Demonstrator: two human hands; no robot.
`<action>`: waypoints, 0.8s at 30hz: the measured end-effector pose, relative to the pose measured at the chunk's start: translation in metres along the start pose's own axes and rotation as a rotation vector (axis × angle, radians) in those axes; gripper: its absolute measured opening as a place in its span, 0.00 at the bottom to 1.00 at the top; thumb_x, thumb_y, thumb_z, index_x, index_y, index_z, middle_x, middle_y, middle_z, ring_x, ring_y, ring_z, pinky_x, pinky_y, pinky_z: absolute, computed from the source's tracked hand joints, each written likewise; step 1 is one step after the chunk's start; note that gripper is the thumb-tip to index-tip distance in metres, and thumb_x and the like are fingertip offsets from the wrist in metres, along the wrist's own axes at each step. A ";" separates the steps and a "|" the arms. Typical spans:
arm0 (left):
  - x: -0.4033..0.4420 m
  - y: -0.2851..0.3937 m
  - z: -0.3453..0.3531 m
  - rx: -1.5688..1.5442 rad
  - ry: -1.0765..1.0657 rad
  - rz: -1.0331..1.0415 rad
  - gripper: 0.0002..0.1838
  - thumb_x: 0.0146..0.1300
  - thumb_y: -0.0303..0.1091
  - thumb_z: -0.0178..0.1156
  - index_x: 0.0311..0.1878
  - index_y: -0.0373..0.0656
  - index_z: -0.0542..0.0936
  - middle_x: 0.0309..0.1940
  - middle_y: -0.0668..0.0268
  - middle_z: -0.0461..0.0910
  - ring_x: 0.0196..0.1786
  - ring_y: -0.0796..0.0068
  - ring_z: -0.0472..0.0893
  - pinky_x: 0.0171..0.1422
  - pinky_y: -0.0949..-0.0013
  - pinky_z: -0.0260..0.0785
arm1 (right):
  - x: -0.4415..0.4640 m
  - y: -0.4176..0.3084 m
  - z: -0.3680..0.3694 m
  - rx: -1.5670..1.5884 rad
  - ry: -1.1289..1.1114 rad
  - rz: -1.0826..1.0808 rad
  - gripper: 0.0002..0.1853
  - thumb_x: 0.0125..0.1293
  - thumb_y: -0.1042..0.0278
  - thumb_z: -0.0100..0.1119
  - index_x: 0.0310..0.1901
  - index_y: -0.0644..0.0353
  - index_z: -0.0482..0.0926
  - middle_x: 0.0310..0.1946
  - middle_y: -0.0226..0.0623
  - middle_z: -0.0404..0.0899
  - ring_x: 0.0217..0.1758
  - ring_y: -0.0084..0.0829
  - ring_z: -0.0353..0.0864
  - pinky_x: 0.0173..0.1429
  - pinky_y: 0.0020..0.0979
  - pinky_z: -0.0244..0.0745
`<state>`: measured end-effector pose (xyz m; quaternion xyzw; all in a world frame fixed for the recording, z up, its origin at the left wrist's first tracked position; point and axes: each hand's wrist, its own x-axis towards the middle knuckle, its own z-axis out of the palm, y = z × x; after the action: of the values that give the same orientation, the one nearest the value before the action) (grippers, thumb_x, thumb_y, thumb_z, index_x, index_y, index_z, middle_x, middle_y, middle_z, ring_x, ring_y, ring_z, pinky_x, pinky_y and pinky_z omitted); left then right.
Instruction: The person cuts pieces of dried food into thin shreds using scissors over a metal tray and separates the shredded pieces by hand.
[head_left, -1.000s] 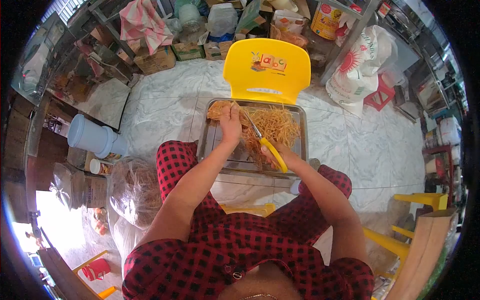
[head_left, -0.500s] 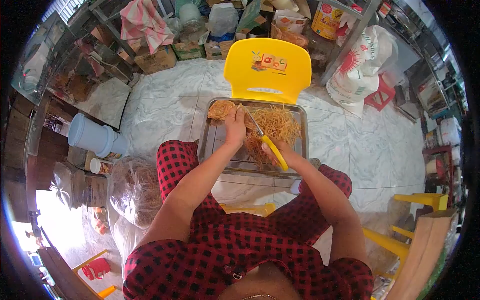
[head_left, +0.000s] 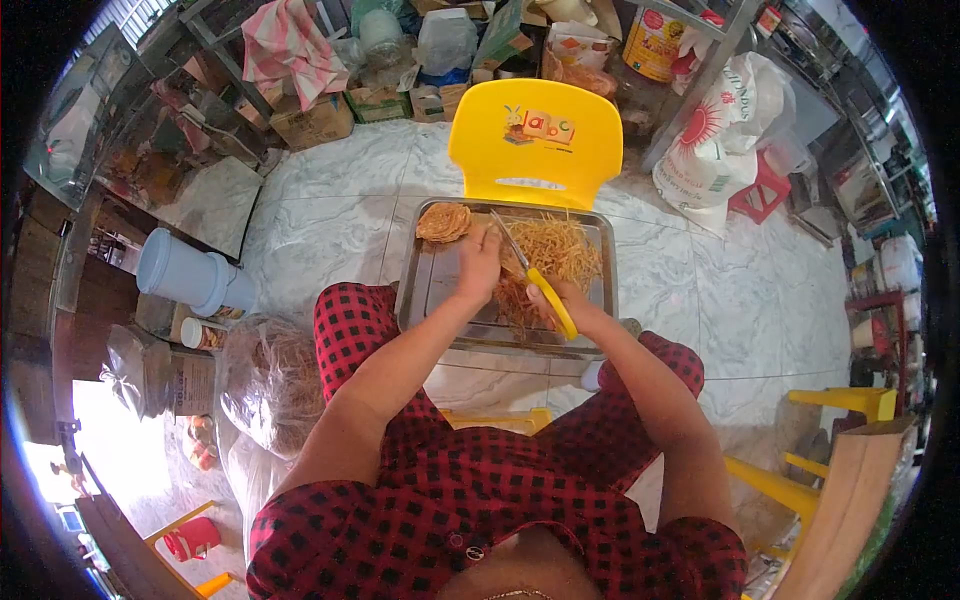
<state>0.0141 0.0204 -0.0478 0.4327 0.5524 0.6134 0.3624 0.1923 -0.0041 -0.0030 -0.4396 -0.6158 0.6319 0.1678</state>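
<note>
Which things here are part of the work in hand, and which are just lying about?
In the work:
- yellow-handled scissors
- metal tray
- stack of round tan pieces
- pile of thin strips

Apparently just about:
- white sack
- pink-striped cloth
- pale blue bucket

Cluttered storeroom-like space: cardboard boxes point(head_left: 312, 122), sack point(head_left: 712, 145), buckets point(head_left: 172, 266), tiled floor point(head_left: 700, 285).

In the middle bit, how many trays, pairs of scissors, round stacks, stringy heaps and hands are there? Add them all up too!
Rectangular silver metal tray: 1
Yellow-handled metal scissors: 1 pair
Round, layered orange-brown stack: 1
Heap of golden-brown shreds: 1
Bare hands: 2, left hand and right hand
Total: 6
</note>
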 end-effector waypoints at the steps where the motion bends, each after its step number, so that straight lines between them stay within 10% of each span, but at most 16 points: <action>1: -0.008 0.004 0.004 -0.102 -0.019 -0.103 0.09 0.68 0.33 0.47 0.40 0.38 0.73 0.30 0.71 0.73 0.32 0.83 0.71 0.37 0.75 0.66 | 0.003 0.004 -0.001 0.002 0.000 0.000 0.32 0.60 0.37 0.52 0.49 0.62 0.73 0.17 0.28 0.69 0.17 0.22 0.69 0.22 0.24 0.67; 18: -0.005 0.018 0.000 -0.081 0.072 -0.001 0.11 0.68 0.35 0.48 0.44 0.36 0.74 0.33 0.70 0.75 0.36 0.81 0.72 0.42 0.76 0.66 | 0.003 0.005 -0.003 0.034 0.027 -0.013 0.27 0.59 0.39 0.55 0.40 0.61 0.75 0.16 0.28 0.68 0.15 0.20 0.69 0.20 0.23 0.65; 24: 0.043 -0.030 -0.030 -0.152 0.135 0.062 0.12 0.69 0.38 0.47 0.39 0.39 0.73 0.28 0.69 0.75 0.26 0.81 0.74 0.26 0.76 0.69 | 0.004 0.011 -0.006 -0.064 -0.144 0.037 0.30 0.61 0.35 0.49 0.47 0.59 0.71 0.20 0.29 0.70 0.20 0.21 0.71 0.26 0.24 0.68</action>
<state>-0.0305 0.0529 -0.0725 0.3785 0.5136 0.6923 0.3371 0.1984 0.0003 -0.0138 -0.4095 -0.6380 0.6448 0.0974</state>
